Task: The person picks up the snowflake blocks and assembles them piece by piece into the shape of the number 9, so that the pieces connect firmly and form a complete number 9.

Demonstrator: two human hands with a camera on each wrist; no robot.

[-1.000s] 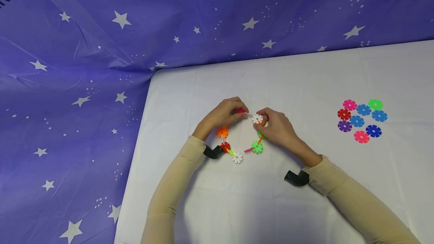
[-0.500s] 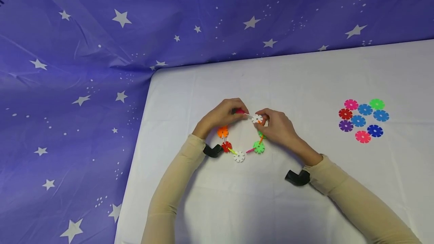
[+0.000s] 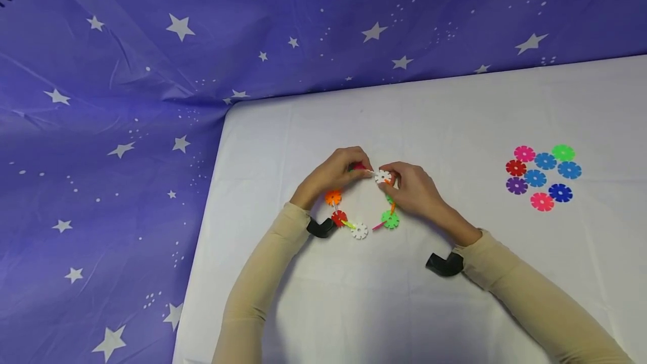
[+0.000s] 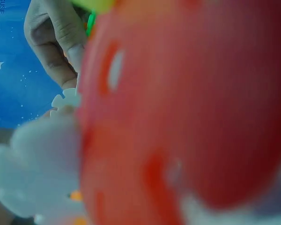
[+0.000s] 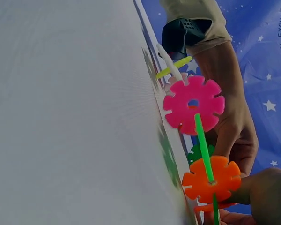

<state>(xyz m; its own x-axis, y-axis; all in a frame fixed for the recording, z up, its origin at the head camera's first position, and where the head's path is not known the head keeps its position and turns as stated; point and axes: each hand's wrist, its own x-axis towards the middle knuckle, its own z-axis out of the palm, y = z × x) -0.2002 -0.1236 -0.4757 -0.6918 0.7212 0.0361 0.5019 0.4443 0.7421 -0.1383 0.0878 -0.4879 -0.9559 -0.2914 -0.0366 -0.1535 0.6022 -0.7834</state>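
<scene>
We've got the left hand (image 3: 335, 172) and right hand (image 3: 410, 189) both pinching the disc ring (image 3: 360, 231) on the counter (image 3: 455, 308); behind it, the backdrop (image 5: 276, 56) reads "EXCUSE".

surface: white table (image 3: 455, 308)
on it, middle: ring of snowflake discs (image 3: 360, 231), partly lifted
on it, right: loose disc cluster (image 3: 543, 177), nine, flat

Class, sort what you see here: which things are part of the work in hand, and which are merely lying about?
In hand:
left hand
right hand
ring of snowflake discs
white disc

Lying about:
loose discs
white table
starry blue cloth
</scene>
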